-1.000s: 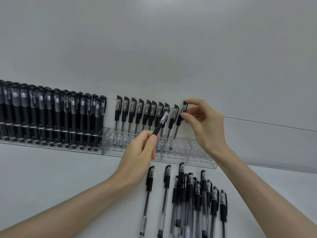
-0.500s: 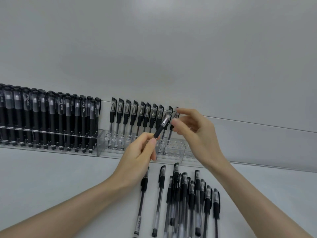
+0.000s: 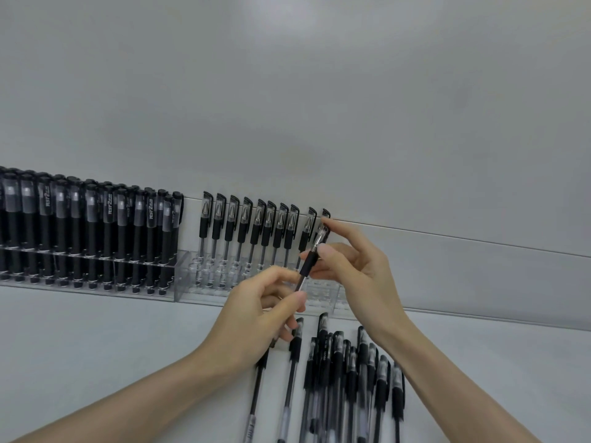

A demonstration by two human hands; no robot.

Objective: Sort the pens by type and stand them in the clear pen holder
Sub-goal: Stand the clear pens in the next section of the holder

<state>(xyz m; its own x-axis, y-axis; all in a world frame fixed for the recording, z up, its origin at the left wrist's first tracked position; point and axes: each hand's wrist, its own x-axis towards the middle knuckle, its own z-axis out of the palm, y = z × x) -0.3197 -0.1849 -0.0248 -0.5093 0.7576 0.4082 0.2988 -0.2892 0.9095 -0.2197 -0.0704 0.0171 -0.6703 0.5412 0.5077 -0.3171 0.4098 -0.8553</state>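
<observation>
A black-capped clear gel pen point(image 3: 307, 263) is tilted in front of the clear pen holder point(image 3: 204, 287). My left hand point(image 3: 256, 314) pinches its lower barrel. My right hand point(image 3: 355, 270) pinches its black grip, index finger raised toward the cap. Several slim clear pens point(image 3: 256, 225) stand in the holder's right section. Its left section is packed with thick black pens point(image 3: 96, 225). A pile of loose gel pens point(image 3: 345, 375) lies on the table below my hands.
The holder runs along a pale wall point(image 3: 319, 91) at the back of the white table point(image 3: 96, 362). Two single pens point(image 3: 289, 385) lie left of the pile. The holder's right end is hidden behind my right hand.
My right hand left the standing pen at the row's end and came down onto the pen in my left hand. The view shifted slightly left.
</observation>
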